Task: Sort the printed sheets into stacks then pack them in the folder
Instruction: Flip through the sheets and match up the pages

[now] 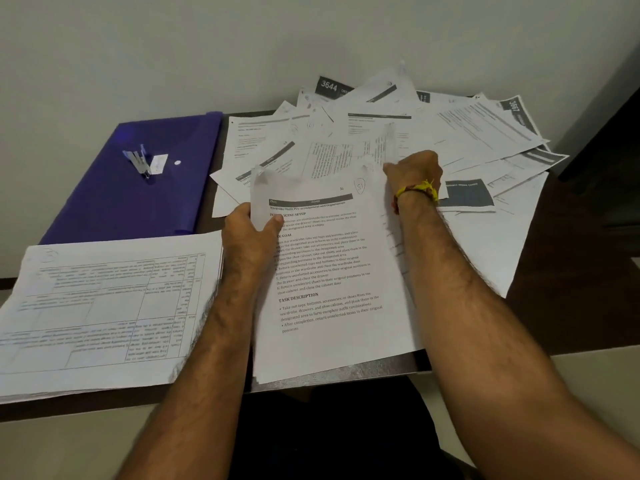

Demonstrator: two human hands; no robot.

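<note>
Hands (332, 202) on sheets (329, 271) beside folder (138, 188)

An office-like desk (571, 306): printed sheets (450, 133), blue folder (104, 202), stapler (138, 162).

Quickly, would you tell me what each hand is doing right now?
Left hand: grips the sheaf of printed sheets.
Right hand: grips the sheaf's top right corner.

Loose sheets (433, 133) sprawl over the table (571, 271) from 12 to 3 o'clock, overlapping, no bare lane through them. At 9, a sheet stack (104, 306) fills the near-left edge; the blue folder (114, 188) at 10–11 carries a stapler (138, 162) on its lid. Bare tabletop only at 3–4 o'clock along the right edge, plus a thin strip between folder and loose sheets.
</note>
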